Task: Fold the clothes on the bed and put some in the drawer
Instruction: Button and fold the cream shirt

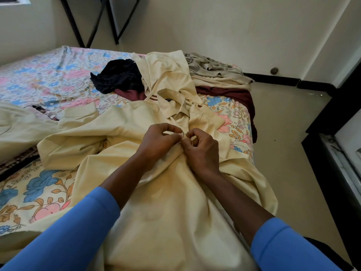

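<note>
Both hands are on the cream shirt (166,202), frame centre. Left hand (159,142) and right hand (202,153) sit knuckle to knuckle with fingers curled. Each pinches a small fold of the same cloth, fingertips nearly touching. Possibly a button or placket edge between them, too small to confirm.

Shirt is thin, matte, woven-looking fabric, pale yellow-cream and heavily creased. It spreads from 6 o'clock up to my hands, with a cuffed sleeve (80,112) thrown out towards 10 o'clock.

The bed (39,192) carries everything. Its sheet is floral, blue and pink blooms on cream, smooth and lightly rumpled.
- 12 o'clock from my hands: second cream garment (168,75), heaped in soft ridges, with a brown-striped band.
- 11 o'clock, touching that heap: black garment (119,75), crumpled.
- 2 o'clock: maroon cloth (236,96), under the heap and drooping over the bed edge.
- 1 o'clock, far corner: grey-beige patterned cloth (213,69), wrinkled.
- 9 o'clock: another cream piece (15,124).

Blue sleeves (74,231), smooth stretch fabric, cover both forearms. A black metal frame (97,22) stands against the wall at 11 o'clock. Dark furniture (328,173) stands at 3 o'clock.
</note>
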`<state>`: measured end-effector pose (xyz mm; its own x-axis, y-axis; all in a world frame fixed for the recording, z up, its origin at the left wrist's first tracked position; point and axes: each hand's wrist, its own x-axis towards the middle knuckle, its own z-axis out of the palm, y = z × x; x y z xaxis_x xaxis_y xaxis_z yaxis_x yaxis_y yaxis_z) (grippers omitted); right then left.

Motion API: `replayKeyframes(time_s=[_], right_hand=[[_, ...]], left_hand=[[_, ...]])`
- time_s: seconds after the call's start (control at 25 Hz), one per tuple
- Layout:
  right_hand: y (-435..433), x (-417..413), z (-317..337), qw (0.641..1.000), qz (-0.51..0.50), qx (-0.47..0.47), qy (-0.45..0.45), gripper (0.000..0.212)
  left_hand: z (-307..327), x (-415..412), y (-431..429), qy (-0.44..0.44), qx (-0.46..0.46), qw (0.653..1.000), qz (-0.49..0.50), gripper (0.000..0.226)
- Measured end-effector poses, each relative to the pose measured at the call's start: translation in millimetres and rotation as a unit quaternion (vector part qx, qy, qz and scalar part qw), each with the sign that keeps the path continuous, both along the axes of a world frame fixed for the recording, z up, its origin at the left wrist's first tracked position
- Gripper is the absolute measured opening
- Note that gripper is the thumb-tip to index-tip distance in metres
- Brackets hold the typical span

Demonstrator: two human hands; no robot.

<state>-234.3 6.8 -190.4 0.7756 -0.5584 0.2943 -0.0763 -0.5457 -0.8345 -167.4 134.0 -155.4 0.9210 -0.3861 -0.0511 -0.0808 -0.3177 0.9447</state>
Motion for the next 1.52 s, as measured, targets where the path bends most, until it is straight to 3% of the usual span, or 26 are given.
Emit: replayKeyframes(time_s=[0.08, 0.16, 0.36, 0.48, 0.6, 0.68, 0.76, 0.88, 0.96, 1.0, 1.08, 1.16, 1.28, 1.32, 1.44, 1.52], right_hand=[[5.9, 3.9, -3.5, 0.999, -0.015, -0.028, -0.020, 0.011], [10.7, 6.7, -4.7, 0.999, 0.009, -0.020, -0.032, 0.014], [-3.7, 9.9, 1.4, 0.964, 0.124, 0.236, -0.005, 0.021], [-8.7, 10.5, -0.9, 0.948, 0.116, 0.295, 0.011, 0.014], [-9.8, 14.3, -4.4, 0.903, 0.108, 0.416, 0.010, 0.013], [-12.2, 18.3, -5.1, 0.921, 0.090, 0.378, 0.024, 0.007], [-6.6, 18.3, -6.3, 0.964, 0.059, 0.248, 0.072, 0.019], [5.7, 10.7, 0.6, 0.991, 0.023, 0.115, 0.064, 0.023], [9.0, 9.5, 3.5, 0.995, 0.052, 0.078, 0.022, 0.018], [9.4, 10.9, 3.7, 0.995, 0.073, 0.070, 0.012, 0.019], [6.2, 11.0, 6.6, 0.992, 0.099, 0.076, 0.014, 0.022], [-2.8, 11.1, 9.0, 0.992, 0.100, 0.074, 0.019, 0.030], [-20.0, 17.5, 2.9, 0.994, 0.020, 0.103, 0.022, 0.035], [-25.2, 20.8, 0.2, 0.993, -0.001, 0.118, 0.026, 0.032], [-37.8, 27.1, -3.1, 0.987, -0.029, 0.148, 0.049, 0.023], [-45.2, 30.2, -0.5, 0.987, -0.028, 0.144, 0.063, 0.021]], left_hand=[[-4.9, -0.5, -4.6, 0.023, -0.013, 0.999, 0.024, 0.007], [-7.0, 1.2, -4.7, 0.055, -0.037, 0.997, 0.047, 0.016], [-7.6, 10.6, 7.3, 0.155, -0.135, 0.977, 0.047, 0.032], [-10.2, 11.5, 4.5, 0.141, -0.135, 0.980, 0.026, 0.025], [-7.2, 15.1, 5.8, 0.120, -0.117, 0.986, -0.015, 0.015], [-8.0, 13.3, 7.8, 0.118, -0.105, 0.987, -0.034, 0.013], [-8.3, 11.1, 6.9, 0.097, -0.086, 0.992, 0.007, 0.016], [-0.3, 43.9, -8.5, 0.000, 0.021, 0.988, 0.156, 0.061], [10.6, 82.5, -27.3, -0.032, 0.163, 0.976, 0.142, 0.092], [14.2, 100.5, -39.0, -0.033, 0.243, 0.965, 0.097, 0.090], [16.5, 133.0, -62.6, -0.043, 0.345, 0.937, 0.018, 0.060], [24.3, 169.7, -82.5, -0.086, 0.323, 0.941, 0.055, 0.039], [52.0, 216.0, -102.5, -0.160, 0.210, 0.941, 0.213, 0.040], [56.9, 225.1, -107.2, -0.162, 0.184, 0.943, 0.227, 0.042], [41.6, 217.6, -117.2, -0.066, 0.195, 0.973, 0.109, 0.056], [18.7, 184.9, -103.6, -0.119, 0.258, 0.957, 0.056, 0.061]])
